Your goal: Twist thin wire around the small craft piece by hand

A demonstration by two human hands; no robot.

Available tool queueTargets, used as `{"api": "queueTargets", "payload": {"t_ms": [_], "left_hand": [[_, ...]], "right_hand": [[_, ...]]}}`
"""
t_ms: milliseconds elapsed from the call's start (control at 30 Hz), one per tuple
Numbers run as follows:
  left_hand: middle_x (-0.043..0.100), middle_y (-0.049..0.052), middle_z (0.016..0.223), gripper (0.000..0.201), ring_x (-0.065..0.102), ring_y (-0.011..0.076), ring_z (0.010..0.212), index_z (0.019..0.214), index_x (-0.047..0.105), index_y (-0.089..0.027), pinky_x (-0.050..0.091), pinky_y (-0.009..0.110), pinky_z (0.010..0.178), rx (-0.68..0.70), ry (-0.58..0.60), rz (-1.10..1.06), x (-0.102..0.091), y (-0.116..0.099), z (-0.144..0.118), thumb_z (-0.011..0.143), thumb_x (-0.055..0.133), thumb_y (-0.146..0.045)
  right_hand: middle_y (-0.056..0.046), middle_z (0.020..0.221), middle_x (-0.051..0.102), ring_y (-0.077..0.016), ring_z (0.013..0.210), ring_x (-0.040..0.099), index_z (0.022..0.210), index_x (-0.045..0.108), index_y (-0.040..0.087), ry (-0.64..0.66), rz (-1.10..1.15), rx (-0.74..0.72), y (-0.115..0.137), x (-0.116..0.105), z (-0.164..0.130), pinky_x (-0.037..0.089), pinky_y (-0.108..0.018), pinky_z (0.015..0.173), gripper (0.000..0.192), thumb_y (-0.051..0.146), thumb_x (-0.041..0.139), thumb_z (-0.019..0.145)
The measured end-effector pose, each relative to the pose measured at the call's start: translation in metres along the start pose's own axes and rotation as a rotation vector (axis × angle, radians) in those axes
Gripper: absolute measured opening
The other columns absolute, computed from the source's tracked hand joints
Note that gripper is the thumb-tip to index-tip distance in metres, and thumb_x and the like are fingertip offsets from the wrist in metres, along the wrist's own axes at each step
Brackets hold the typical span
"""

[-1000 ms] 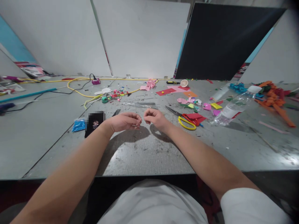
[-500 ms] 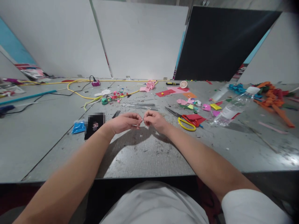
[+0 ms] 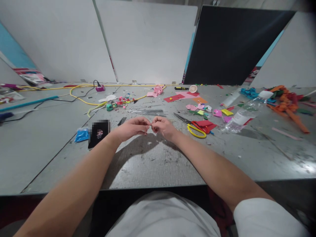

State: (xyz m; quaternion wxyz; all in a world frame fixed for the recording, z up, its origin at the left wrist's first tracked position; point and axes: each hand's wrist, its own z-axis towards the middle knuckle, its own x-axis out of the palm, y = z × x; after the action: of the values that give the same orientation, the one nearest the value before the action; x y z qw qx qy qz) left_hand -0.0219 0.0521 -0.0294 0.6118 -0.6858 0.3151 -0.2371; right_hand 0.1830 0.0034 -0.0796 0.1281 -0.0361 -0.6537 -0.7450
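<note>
My left hand [image 3: 134,127] and my right hand [image 3: 164,127] meet fingertip to fingertip just above the grey table [image 3: 158,168]. Both are closed in a pinch. Whatever lies between the fingertips is too small to name. Beyond them rests a bundle of thin metal wires [image 3: 148,112]. Scissors with yellow and red handles [image 3: 196,130] lie to the right of my right hand, against a red piece [image 3: 206,125]. On the left, a dark phone-like object [image 3: 100,134], partly blurred out, is beside my left wrist, with a blue packet [image 3: 82,135] next to it.
A clear plastic bottle [image 3: 247,113] stands at the right, near orange strips [image 3: 287,105]. Coloured clay packets [image 3: 217,113], red paper [image 3: 174,98] and a box cutter [image 3: 181,88] lie farther back. A yellow cable [image 3: 84,101] crosses the left side. Upright panels [image 3: 148,42] border the back.
The fingertips have drawn slightly closer together, and both hands keep their pinch. The whole view has shifted very slightly; objects on the table stay in place.
</note>
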Motion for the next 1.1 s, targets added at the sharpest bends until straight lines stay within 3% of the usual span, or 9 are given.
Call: {"api": "queueTargets", "payload": {"t_ms": [367,667,833,1100], "left_hand": [[0.077,0.002,0.084,0.031,0.068,0.0140,0.077,0.093,0.078,-0.018,0.058,0.030,0.076,0.170,-0.021,0.177,0.0036,0.0027,0.0048,0.077,0.094,-0.039],[0.073,0.001,0.084,0.036,0.066,0.0150,0.078,0.102,0.077,-0.020,0.057,0.032,0.077,0.189,-0.060,0.175,0.0044,0.0039,0.0060,0.077,0.093,-0.041],[0.073,0.001,0.084,0.034,0.066,0.0147,0.078,0.097,0.079,-0.019,0.057,0.032,0.078,0.171,-0.064,0.200,0.0057,0.0000,0.0046,0.078,0.092,-0.043],[0.073,0.001,0.084,0.035,0.067,0.0146,0.077,0.097,0.077,-0.019,0.058,0.032,0.078,0.176,-0.087,0.192,0.0032,0.0048,0.0076,0.077,0.092,-0.044]], "right_hand": [[0.003,0.061,0.058,-0.0150,0.061,0.048,0.070,0.056,0.025,-0.059,-0.132,-0.042,0.0054,0.0010,-0.0018,0.039,-0.032,0.064,0.015,0.034,0.067,0.066],[0.002,0.063,0.060,-0.0155,0.063,0.053,0.072,0.058,0.025,-0.072,-0.060,-0.008,0.0022,0.0012,0.0002,0.040,-0.031,0.063,0.018,0.040,0.067,0.068],[0.002,0.063,0.062,-0.0155,0.063,0.055,0.075,0.062,0.024,-0.082,-0.005,-0.007,0.0028,0.0012,0.0005,0.040,-0.030,0.062,0.018,0.035,0.067,0.062],[0.002,0.064,0.064,-0.0157,0.063,0.056,0.079,0.064,0.024,-0.110,-0.093,-0.042,0.0028,0.0007,-0.0003,0.042,-0.031,0.062,0.018,0.036,0.068,0.066]]}}
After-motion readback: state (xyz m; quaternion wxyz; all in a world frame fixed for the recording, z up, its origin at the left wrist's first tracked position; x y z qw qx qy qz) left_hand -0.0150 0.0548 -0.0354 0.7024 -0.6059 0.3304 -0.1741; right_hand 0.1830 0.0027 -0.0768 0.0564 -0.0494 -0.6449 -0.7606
